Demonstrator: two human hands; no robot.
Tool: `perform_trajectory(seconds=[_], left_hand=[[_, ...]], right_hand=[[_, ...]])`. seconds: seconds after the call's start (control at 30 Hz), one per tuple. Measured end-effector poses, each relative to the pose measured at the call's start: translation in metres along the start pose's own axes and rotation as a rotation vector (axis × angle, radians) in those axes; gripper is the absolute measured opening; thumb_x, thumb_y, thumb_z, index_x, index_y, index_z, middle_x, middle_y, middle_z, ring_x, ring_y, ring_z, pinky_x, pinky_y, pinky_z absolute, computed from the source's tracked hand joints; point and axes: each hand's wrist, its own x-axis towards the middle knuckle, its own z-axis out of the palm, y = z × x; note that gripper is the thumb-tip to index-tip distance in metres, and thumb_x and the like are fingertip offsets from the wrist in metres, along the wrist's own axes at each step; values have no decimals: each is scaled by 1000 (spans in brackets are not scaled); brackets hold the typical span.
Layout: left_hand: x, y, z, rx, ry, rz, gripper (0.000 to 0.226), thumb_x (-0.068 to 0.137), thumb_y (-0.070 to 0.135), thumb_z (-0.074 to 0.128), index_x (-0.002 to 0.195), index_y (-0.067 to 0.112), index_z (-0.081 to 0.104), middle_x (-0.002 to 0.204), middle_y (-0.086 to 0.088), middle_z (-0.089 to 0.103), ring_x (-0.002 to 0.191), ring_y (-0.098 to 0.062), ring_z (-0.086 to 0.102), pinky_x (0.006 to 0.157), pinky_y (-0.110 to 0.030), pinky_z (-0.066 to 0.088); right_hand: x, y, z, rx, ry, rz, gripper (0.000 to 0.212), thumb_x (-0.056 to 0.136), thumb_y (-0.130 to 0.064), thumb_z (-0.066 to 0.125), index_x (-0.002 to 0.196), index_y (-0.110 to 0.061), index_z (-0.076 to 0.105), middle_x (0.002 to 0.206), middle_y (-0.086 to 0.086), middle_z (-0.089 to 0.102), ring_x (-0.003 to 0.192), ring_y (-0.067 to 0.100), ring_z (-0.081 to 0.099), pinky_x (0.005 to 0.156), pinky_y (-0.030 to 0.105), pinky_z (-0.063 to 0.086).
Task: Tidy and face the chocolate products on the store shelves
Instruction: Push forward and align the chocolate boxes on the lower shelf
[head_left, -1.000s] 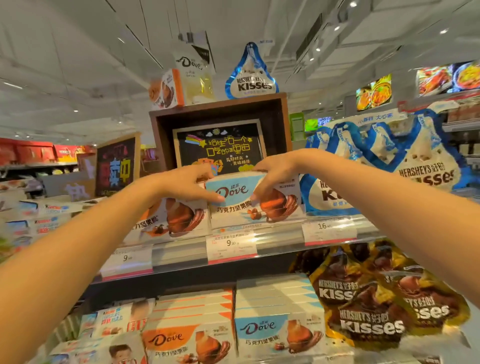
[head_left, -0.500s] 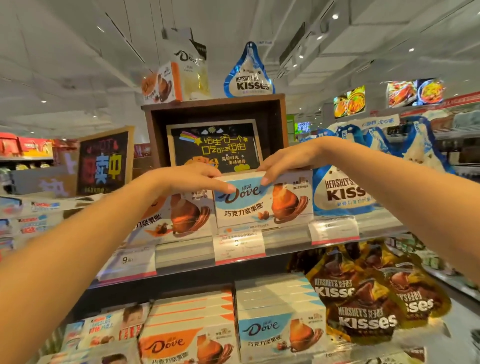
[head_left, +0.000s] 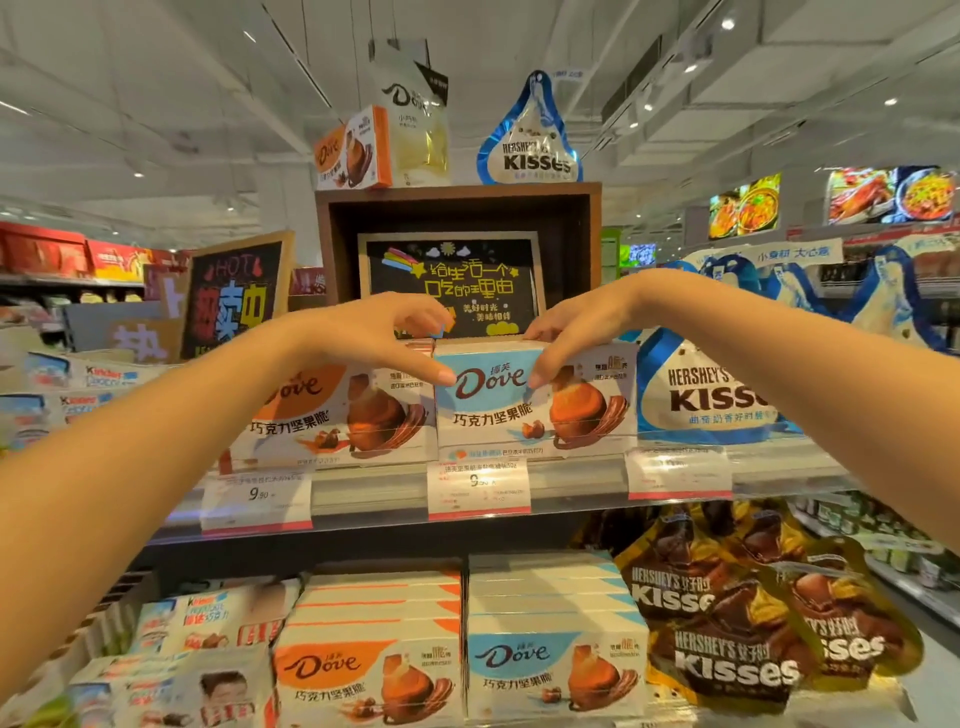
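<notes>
A blue Dove chocolate box stands upright at the front of the upper shelf, facing me. My left hand pinches its top left corner, thumb tip on the front face. My right hand grips its top edge, fingers over the top and thumb on the front. Touching its left side stands an orange Dove box. A blue and white Hershey's Kisses bag stands just to its right.
Price tags hang on the shelf rail. The lower shelf holds stacks of orange Dove boxes, blue Dove boxes, brown Kisses bags and Kinder packs. A wooden display box with a chalkboard sign stands behind.
Both hands stay on the blue Dove box. It now stands straighter and squarer against the orange box, and my right thumb has come down onto its front.
</notes>
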Motion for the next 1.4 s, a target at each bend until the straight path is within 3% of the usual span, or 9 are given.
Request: perform_trajectory(seconds=[0.1, 0.27, 0.4, 0.6, 0.77, 1.0, 1.13, 1.27, 1.4], left_hand=[[-16, -19, -20, 68, 42, -68, 108, 40, 78, 66, 134, 35, 36, 134, 12, 44, 120, -6, 41, 94, -26, 31], [-41, -57, -40, 195, -59, -263, 116, 47, 77, 68, 141, 23, 30, 145, 1, 37, 125, -18, 43, 98, -29, 37], [-49, -70, -43, 239, -180, -260, 115, 33, 88, 60, 126, 22, 49, 120, 5, 59, 100, -10, 60, 86, -25, 49], [-58, -95, -45, 159, -116, -115, 86, 46, 85, 60, 111, 29, 61, 110, 10, 64, 96, -6, 64, 90, -33, 52], [-58, -102, -45, -10, -114, -73, 91, 37, 82, 67, 112, 30, 60, 119, 8, 59, 97, -9, 65, 87, -32, 53], [-55, -103, -45, -166, -152, -57, 96, 32, 80, 71, 111, 27, 61, 115, 4, 65, 92, -11, 69, 79, -28, 51], [-55, -104, -42, -154, -185, -80, 101, 30, 79, 72, 115, 28, 52, 119, 6, 57, 94, -13, 68, 75, -25, 53], [-52, -103, -36, -75, -217, -96, 104, 30, 78, 72, 116, 30, 39, 120, 11, 44, 98, -11, 62, 71, -20, 54], [-51, -103, -36, -8, -227, -109, 104, 37, 78, 70, 120, 26, 37, 119, 12, 41, 102, -12, 59, 77, -23, 53]], right_hand=[[11, -19, 0, 56, 170, -83, 107, 56, -71, 60, 142, -17, 30, 142, 3, 43, 116, 16, 49, 95, 28, 41], [39, -60, 13, 118, 301, -237, 84, 77, -57, 61, 145, -20, 29, 150, -1, 32, 135, 19, 34, 111, 36, 29], [62, -82, 19, 24, 271, -160, 89, 79, -59, 58, 148, -17, 22, 153, 1, 27, 138, 21, 29, 114, 37, 24], [62, -95, 20, -40, 287, -135, 73, 64, -76, 57, 102, -14, 65, 105, 4, 63, 100, 24, 58, 94, 44, 45], [57, -98, 23, 48, 264, -108, 70, 61, -73, 60, 103, -17, 63, 102, -2, 63, 98, 15, 58, 90, 34, 44], [56, -99, 22, 101, 257, -96, 51, 65, -69, 50, 79, -23, 66, 89, -8, 65, 87, 9, 60, 84, 27, 39], [56, -99, 21, 129, 197, -97, 52, 64, -66, 53, 85, -21, 67, 87, -7, 72, 85, 10, 67, 85, 26, 44], [53, -102, 21, 108, 136, -84, 59, 65, -62, 52, 101, -16, 63, 83, -8, 72, 71, -1, 67, 71, 17, 41], [51, -100, 23, 159, 131, -85, 55, 78, -62, 50, 116, -23, 57, 114, -6, 62, 100, 5, 59, 83, 16, 37]])
